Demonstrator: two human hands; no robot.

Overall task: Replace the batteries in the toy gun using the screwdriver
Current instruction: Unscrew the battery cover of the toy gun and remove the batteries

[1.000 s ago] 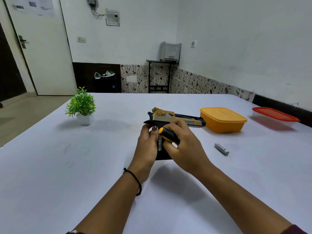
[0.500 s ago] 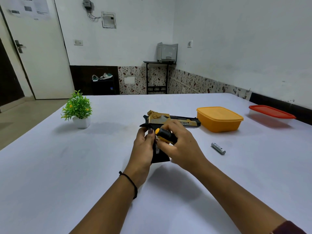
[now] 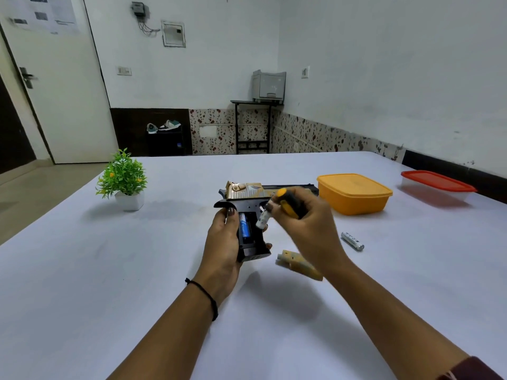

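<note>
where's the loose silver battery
In the head view, the silver cylindrical battery lies on the white table, right of the right hand and nearer the camera than the orange plastic container.

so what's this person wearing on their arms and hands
Both forearms are bare. The left hand has a thin black band around its wrist and a dark-painted thumbnail. The right hand shows no ring or band, but a dark maroon sleeve edge shows far up that arm.
</note>
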